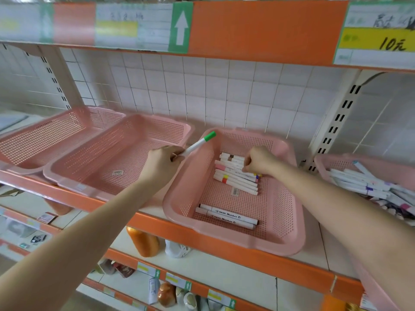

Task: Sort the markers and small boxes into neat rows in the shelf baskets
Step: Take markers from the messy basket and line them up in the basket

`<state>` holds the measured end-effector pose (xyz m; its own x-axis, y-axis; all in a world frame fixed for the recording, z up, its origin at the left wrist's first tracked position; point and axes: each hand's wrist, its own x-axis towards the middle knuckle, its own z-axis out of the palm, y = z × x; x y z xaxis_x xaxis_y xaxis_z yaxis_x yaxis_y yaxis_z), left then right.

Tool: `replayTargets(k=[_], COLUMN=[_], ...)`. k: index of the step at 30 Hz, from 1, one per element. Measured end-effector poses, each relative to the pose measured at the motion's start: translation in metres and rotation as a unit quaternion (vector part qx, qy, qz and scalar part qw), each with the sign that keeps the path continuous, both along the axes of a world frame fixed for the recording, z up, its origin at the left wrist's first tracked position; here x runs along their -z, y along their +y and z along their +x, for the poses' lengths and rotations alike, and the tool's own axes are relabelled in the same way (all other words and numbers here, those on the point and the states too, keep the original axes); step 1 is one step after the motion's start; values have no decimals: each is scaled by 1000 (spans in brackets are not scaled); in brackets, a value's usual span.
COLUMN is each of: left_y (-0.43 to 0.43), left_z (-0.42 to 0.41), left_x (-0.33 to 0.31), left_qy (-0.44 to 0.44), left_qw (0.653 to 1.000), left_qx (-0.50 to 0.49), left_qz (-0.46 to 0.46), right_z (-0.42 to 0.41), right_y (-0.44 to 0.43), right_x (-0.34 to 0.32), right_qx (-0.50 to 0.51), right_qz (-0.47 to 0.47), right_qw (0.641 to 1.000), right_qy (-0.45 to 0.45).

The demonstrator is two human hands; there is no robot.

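My left hand (165, 161) grips a white marker with a green cap (198, 142), its tip pointing up and right over the left rim of a pink basket (177, 198). Inside that basket lies a row of several white markers (235, 176) at the back and two markers (226, 216) near the front. My right hand (258, 161) is curled over the back row, fingers down on the markers; whether it pinches one is hidden.
Two pink baskets (112, 158) (45, 135) with no markers in them sit to the left. A pink basket at the far right (332, 162) holds a loose pile of several markers (370, 185). An orange shelf edge (224, 239) runs below; bottles stand on lower shelves.
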<state>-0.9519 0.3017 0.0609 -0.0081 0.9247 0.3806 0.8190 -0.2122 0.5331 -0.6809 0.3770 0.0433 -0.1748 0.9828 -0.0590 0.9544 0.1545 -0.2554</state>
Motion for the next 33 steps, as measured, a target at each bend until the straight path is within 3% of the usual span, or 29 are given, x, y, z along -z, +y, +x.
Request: replayTargets(k=[7,9,11,15,18,24,30,33], left_y=[0,1,1,0,-2,-7,-2,-1], left_z=[2,4,10,28,46,81,76,74], left_x=[-2,-5,-8,-14,-16,-15,-8,-7], left_qy=[5,-7,-8,-16,-57,-79,-83,-70], left_qw=[1000,1000,1000,999,996,989,990,991], left_qx=[10,14,22,48,68,119,111,110], left_qz=[0,2,5,-6,-12,-38,-36,-21], right_z=[4,3,-3,-14,-18,-14,9,19], right_y=[2,-1,-10,-36,-49,-58,-61,-63], right_x=[0,-7,-19,-41,-41,-33,-41,-42], right_qx=[7,-7,-18,-62,-93,-49,-23,-27], right_qz=[25,63,97,-16,-37,-55,-138,-180], right_qw=[1000,997,985,924,908,861,753,739], right_qy=[-11,38,142,377,407,503,643,648])
